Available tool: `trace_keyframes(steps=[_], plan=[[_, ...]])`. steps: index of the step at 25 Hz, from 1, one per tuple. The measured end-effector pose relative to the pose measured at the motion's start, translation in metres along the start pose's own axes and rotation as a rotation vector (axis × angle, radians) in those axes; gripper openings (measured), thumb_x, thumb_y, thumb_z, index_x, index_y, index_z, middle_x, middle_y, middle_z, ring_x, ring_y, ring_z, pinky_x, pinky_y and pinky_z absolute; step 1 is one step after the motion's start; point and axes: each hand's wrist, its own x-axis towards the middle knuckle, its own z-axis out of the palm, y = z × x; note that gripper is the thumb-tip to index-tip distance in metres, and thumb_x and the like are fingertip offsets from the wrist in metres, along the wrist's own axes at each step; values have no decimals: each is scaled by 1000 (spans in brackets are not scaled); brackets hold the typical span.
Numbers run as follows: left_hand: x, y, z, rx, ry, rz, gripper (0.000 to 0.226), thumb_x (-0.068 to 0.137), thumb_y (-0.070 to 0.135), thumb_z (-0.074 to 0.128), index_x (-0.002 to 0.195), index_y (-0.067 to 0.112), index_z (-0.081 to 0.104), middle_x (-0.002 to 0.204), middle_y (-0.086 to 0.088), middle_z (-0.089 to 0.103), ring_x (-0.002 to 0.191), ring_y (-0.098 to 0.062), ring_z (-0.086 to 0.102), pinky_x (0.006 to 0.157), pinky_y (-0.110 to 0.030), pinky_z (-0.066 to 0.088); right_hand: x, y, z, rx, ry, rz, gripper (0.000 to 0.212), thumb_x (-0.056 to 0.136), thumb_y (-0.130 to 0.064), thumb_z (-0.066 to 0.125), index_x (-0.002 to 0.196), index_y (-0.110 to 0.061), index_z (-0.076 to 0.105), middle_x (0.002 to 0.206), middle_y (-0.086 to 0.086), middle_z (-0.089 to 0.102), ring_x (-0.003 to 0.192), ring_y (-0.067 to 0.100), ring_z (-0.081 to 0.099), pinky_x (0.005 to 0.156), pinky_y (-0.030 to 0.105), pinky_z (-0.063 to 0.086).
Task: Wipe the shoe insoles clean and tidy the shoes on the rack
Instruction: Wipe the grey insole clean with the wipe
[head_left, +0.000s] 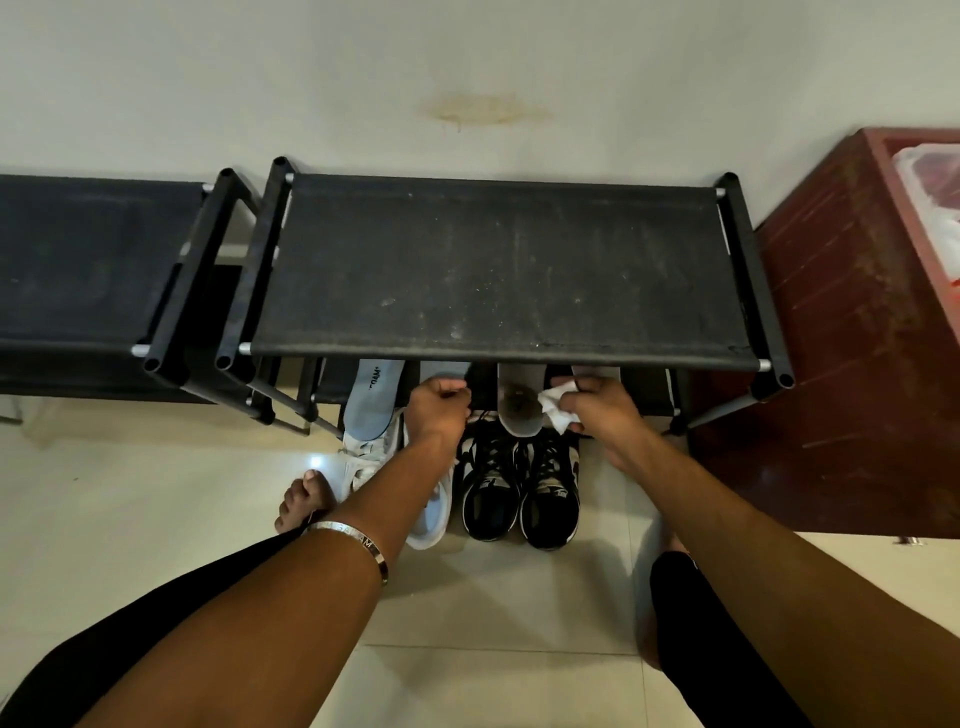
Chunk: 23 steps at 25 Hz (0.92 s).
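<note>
We reach both hands under the front edge of the black shoe rack (498, 270): our left hand (439, 408) has its fingers curled round the end of a grey insole (441, 370) at twelve o'clock. Our right hand (597, 402) pinches a crumpled white wipe (556, 410) just beside a stained grey insole (519, 410), at nine o'clock of that hand, above the black sneakers (519, 488) on the floor.

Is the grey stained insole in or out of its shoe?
Out. The grey stained insole lies propped on the rack's lower shelf above the black sneakers, its top hidden beneath the top shelf.
</note>
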Motion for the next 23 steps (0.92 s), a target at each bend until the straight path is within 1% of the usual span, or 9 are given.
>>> trace_keyframes(steps=[2, 4, 7, 9, 11, 13, 16, 19, 23], plan=[[-5, -3, -12, 10, 48, -19, 21, 93, 10, 64, 81, 27, 64, 95, -5, 71, 86, -21, 69, 81, -35, 58, -9, 3, 8, -29, -26, -19, 25, 88, 3, 59, 104, -12, 70, 96, 9, 71, 79, 14, 66, 66, 23, 53], [-8, -3, -25, 18, 88, -35, 17, 93, 14, 65, 81, 27, 64, 100, -5, 73, 100, -29, 69, 94, -43, 55, -16, 3, 20, -80, -39, -35, 26, 87, 4, 57, 101, -12, 71, 95, 10, 72, 80, 16, 67, 68, 24, 53], [-7, -5, -41, 61, 110, -46, 10, 94, 15, 64, 89, 24, 66, 106, -5, 71, 103, -29, 66, 94, -38, 53, -23, 1, 46, -149, -130, -64, 26, 85, 3, 55, 102, -9, 71, 89, 6, 70, 79, 16, 66, 63, 21, 53], [-5, -8, -43, 103, 105, -41, 7, 94, 16, 63, 93, 21, 67, 107, -4, 70, 102, -25, 64, 91, -33, 52, -23, 2, 62, -204, -166, -75, 31, 84, 2, 56, 108, -10, 70, 94, 5, 69, 83, 18, 66, 70, 26, 54], [-1, -10, -44, 143, 99, -18, 9, 95, 14, 61, 100, 17, 68, 105, -3, 69, 98, -22, 63, 83, -27, 48, -20, 3, 81, -267, -197, -91, 33, 83, 1, 57, 112, -11, 70, 98, 5, 70, 84, 16, 66, 73, 26, 53], [3, -12, -45, 186, 71, 16, 16, 95, 10, 58, 107, 13, 68, 101, -2, 65, 91, -17, 60, 78, -24, 45, -17, 6, 95, -296, -225, -101, 33, 83, 3, 56, 109, -11, 71, 93, 4, 71, 79, 11, 65, 68, 20, 52], [11, -16, -45, 210, 37, 16, 20, 95, 9, 58, 114, 12, 65, 100, -1, 61, 89, -16, 57, 76, -24, 44, -10, 9, 106, -299, -228, -81, 33, 82, 6, 53, 103, -11, 73, 78, -1, 69, 65, 5, 62, 56, 14, 48], [19, -22, -46, 196, 18, -3, 28, 92, 5, 61, 119, 11, 59, 105, -2, 58, 94, -18, 58, 79, -26, 47, -2, 13, 112, -290, -198, -37, 29, 82, 5, 57, 100, -10, 74, 75, 0, 68, 66, 9, 63, 54, 15, 48], [24, -26, -50, 94, 29, -52, 39, 85, -3, 64, 120, 12, 53, 101, -3, 61, 103, -26, 62, 89, -32, 51, 5, 19, 117, -250, -180, 29, 20, 80, 0, 62, 92, -8, 76, 79, 9, 72, 75, 20, 67, 65, 25, 53]])
